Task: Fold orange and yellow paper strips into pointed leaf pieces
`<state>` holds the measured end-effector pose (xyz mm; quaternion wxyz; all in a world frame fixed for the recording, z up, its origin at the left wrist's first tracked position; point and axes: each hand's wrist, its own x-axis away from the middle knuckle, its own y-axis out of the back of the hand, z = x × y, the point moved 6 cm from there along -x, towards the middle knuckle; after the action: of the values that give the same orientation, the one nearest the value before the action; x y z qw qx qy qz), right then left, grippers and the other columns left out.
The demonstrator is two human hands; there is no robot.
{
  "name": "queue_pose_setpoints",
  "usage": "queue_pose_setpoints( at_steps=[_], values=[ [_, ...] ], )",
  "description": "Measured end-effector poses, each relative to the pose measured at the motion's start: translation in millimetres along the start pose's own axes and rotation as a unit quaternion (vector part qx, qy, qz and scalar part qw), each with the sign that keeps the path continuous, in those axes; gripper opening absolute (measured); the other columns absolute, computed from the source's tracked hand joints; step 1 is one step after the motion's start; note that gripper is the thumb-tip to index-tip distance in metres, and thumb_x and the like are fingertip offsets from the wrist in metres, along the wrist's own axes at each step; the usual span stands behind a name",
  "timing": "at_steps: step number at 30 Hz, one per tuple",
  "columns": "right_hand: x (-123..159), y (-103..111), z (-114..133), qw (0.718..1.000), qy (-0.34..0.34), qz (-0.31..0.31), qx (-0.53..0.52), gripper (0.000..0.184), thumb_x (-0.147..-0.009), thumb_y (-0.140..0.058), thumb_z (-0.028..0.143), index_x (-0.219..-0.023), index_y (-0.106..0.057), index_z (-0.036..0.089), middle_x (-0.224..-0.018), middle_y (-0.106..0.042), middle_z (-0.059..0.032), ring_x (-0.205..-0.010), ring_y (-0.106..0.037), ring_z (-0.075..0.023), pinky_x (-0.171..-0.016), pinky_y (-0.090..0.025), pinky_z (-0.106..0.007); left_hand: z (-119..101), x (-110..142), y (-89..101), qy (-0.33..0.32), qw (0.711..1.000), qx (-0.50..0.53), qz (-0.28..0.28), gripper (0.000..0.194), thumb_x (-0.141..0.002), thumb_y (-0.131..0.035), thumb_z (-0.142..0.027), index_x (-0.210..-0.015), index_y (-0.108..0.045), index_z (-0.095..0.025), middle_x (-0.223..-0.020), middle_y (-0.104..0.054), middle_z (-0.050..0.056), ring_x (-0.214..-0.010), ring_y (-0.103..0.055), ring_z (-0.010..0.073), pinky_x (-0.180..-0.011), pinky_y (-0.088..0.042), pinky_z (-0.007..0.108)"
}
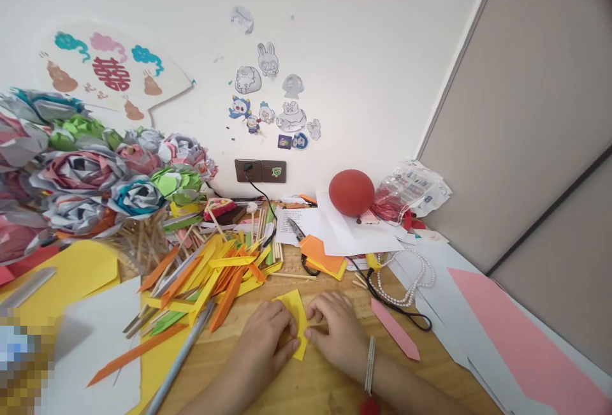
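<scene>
A small piece of yellow paper (300, 313) lies low over the wooden table (335, 396), between my two hands. My left hand (270, 335) has its fingers curled, thumb and index finger pinching the paper's left and lower part. My right hand (339, 332) is closed at the paper's right edge, thumb and index fingertip together on it; a bracelet circles that wrist. Just left of my hands is a pile of folded yellow and orange paper strips (224, 268). A pink paper strip (394, 329) rests to the right of my right hand.
Paper flowers (86, 173) crowd the left side. Scissors (296, 229) lie partly under orange paper (320, 252). A red balloon (351, 192) sits by the wall on white sheets. Beaded strands (406, 275) and a black cord (396, 308) lie at right, beside large pink paper (521, 338).
</scene>
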<state>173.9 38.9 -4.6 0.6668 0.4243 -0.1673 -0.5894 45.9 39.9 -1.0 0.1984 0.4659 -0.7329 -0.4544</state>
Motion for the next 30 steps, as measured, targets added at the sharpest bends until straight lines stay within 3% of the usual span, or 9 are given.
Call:
queue_pose_setpoints(
  at_steps=[5, 7, 11, 16, 19, 23, 27, 30],
  values=[
    [-4, 4, -5, 1.000, -0.019, -0.010, -0.011, 0.017, -0.068, -0.058, 0.005, -0.077, -0.054, 0.019, -0.071, -0.053, 0.0032, -0.074, -0.050, -0.0160, -0.071, -0.032, -0.029, 0, 1, -0.4, -0.003, 1.000, -0.008, 0.003, 0.005, -0.077, -0.056, -0.016, -0.076, -0.054, -0.021, -0.084, -0.057, 0.001, -0.084, -0.051, 0.0200, -0.074, -0.039, 0.030],
    [-3, 4, -3, 1.000, -0.014, -0.009, -0.009, 0.019, -0.066, -0.066, 0.013, -0.079, -0.054, 0.019, -0.074, -0.054, 0.0026, -0.074, -0.049, -0.0172, -0.071, -0.033, -0.030, 1, 1, 0.3, 0.003, 1.000, -0.022, 0.001, 0.004, -0.077, -0.058, -0.019, -0.077, -0.055, -0.020, -0.085, -0.057, 0.001, -0.084, -0.052, 0.0203, -0.073, -0.039, 0.030],
    [1, 1, 3, 1.000, 0.016, -0.001, 0.024, 0.044, -0.052, -0.080, 0.032, -0.086, -0.054, 0.021, -0.086, -0.056, -0.0001, -0.084, -0.048, -0.0223, -0.077, -0.033, -0.034, 6, 3, 6.9, 0.046, 0.995, -0.092, -0.018, 0.015, -0.071, -0.068, -0.028, -0.077, -0.057, -0.020, -0.086, -0.057, 0.002, -0.085, -0.052, 0.0234, -0.074, -0.040, 0.034],
    [3, -2, 3, 0.999, 0.018, 0.010, 0.043, 0.046, -0.054, -0.080, 0.037, -0.089, -0.054, 0.022, -0.089, -0.056, 0.0003, -0.086, -0.048, -0.0221, -0.078, -0.032, -0.035, 23, 3, 22.0, 0.045, 0.982, -0.170, -0.074, 0.017, -0.076, -0.065, -0.034, -0.077, -0.060, -0.018, -0.088, -0.059, 0.006, -0.087, -0.054, 0.0263, -0.075, -0.044, 0.039],
    [1, -3, 2, 0.998, 0.028, 0.024, 0.043, 0.048, -0.053, -0.082, 0.038, -0.090, -0.056, 0.023, -0.089, -0.057, 0.0008, -0.085, -0.048, -0.0216, -0.078, -0.033, -0.034, 28, 2, 29.9, -0.052, 0.974, -0.184, -0.122, 0.014, -0.085, -0.052, -0.021, -0.092, -0.063, -0.019, -0.101, -0.062, 0.008, -0.097, -0.055, 0.0255, -0.083, -0.046, 0.039],
    [-4, -1, -4, 0.996, 0.049, 0.061, 0.032, 0.050, -0.051, -0.084, 0.041, -0.091, -0.059, 0.024, -0.085, -0.058, 0.0020, -0.082, -0.050, -0.0203, -0.074, -0.035, -0.031, 21, 7, 23.7, -0.225, 0.944, -0.212, -0.113, 0.029, -0.089, -0.044, -0.017, -0.111, -0.060, -0.026, -0.131, -0.053, 0.004, -0.123, -0.043, 0.0235, -0.095, -0.043, 0.039],
    [-13, 17, -21, 0.996, 0.024, 0.033, 0.082, 0.037, -0.060, -0.081, 0.036, -0.087, -0.061, 0.022, -0.090, -0.060, -0.0007, -0.087, -0.051, -0.0218, -0.075, -0.036, -0.032, 19, 13, 20.0, -0.227, 0.932, -0.248, -0.132, 0.029, -0.091, -0.042, -0.017, -0.113, -0.059, -0.024, -0.132, -0.052, 0.008, -0.123, -0.045, 0.0246, -0.094, -0.046, 0.042],
    [-18, 29, -28, 0.989, 0.016, -0.004, 0.146, 0.026, -0.067, -0.077, 0.030, -0.086, -0.062, 0.020, -0.091, -0.060, -0.0032, -0.090, -0.050, -0.0236, -0.078, -0.036, -0.035, 12, 19, 14.9, -0.232, 0.937, -0.248, -0.086, 0.026, -0.088, -0.048, -0.020, -0.111, -0.060, -0.026, -0.136, -0.049, 0.008, -0.122, -0.046, 0.0278, -0.094, -0.046, 0.045]
  ],
)
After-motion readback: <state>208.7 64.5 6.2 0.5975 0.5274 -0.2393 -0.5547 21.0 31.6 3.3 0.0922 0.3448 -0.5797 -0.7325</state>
